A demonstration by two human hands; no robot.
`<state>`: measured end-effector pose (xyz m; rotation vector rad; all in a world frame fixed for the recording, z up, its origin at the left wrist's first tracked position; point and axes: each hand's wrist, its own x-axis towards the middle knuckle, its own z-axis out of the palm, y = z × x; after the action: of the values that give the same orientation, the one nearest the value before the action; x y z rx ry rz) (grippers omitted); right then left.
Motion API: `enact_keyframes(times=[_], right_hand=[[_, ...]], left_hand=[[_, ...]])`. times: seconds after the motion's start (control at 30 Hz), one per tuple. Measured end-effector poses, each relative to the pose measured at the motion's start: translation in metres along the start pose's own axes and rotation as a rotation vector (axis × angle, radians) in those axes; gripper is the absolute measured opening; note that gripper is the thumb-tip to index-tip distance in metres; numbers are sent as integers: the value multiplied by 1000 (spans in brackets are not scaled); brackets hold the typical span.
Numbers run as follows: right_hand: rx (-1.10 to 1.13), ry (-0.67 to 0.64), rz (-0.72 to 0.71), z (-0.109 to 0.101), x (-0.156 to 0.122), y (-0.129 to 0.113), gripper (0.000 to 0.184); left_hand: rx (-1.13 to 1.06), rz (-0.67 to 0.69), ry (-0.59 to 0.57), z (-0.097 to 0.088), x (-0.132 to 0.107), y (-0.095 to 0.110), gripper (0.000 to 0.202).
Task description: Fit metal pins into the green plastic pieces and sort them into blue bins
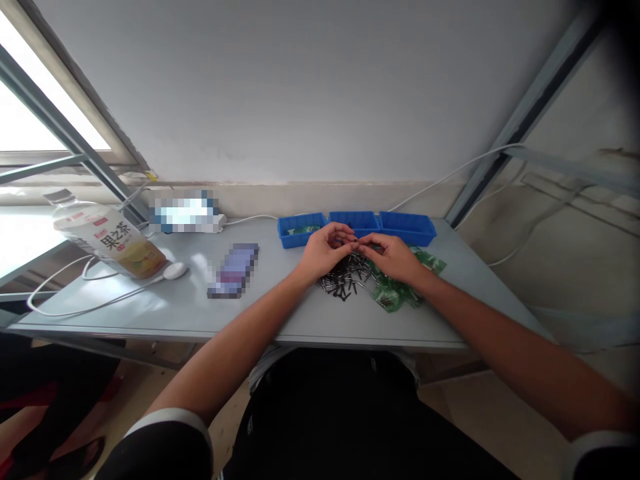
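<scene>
My left hand (327, 252) and my right hand (393, 258) meet at the fingertips above a loose pile of dark screws (345, 280). Both are closed in a pinch. A small dark bit shows where the fingertips come together, too small to name. Under and beside my right hand lie several green-printed clear packets (390, 297), some with screws visible inside. Behind the hands stand three blue bins in a row: the left bin (287, 237) has green packets in it, while the middle bin (353, 217) and right bin (415, 233) show blue walls.
A pixelated phone (234, 270) lies left of the pile. Farther left are a large tea bottle (107, 237), a white round device (175, 270) on a cable, and a blurred bright object (185, 212) by the wall. Metal posts (520, 113) flank the grey table (200, 317).
</scene>
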<state>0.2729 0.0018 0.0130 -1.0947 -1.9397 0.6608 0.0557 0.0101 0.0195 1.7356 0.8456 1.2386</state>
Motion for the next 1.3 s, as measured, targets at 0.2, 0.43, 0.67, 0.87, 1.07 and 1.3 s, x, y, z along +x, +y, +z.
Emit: enact_keyframes(times=[0.2,0.43,0.67,0.87,1.07,1.3], right_hand=[[199,62,97,2,9,9,38],[274,175,191,1,30,28,49],[60,161,118,-4,19,18,46],[-230,147,-72,-7,8,0,38],[-245,121,-80,-5,7,-3,33],[-246,114,-87,-4,5,0,31]], left_hand=[[239,55,-1,-3,0,-2,30],[709,161,-231,-8,-4,-15,40],[736,168,-273,-9,-3,-18,40],[718,114,-184,-10,-2,-13,29],[636,77,-178,-8,-4,-10,33],[711,141,-171,-6,-4,-18,36]])
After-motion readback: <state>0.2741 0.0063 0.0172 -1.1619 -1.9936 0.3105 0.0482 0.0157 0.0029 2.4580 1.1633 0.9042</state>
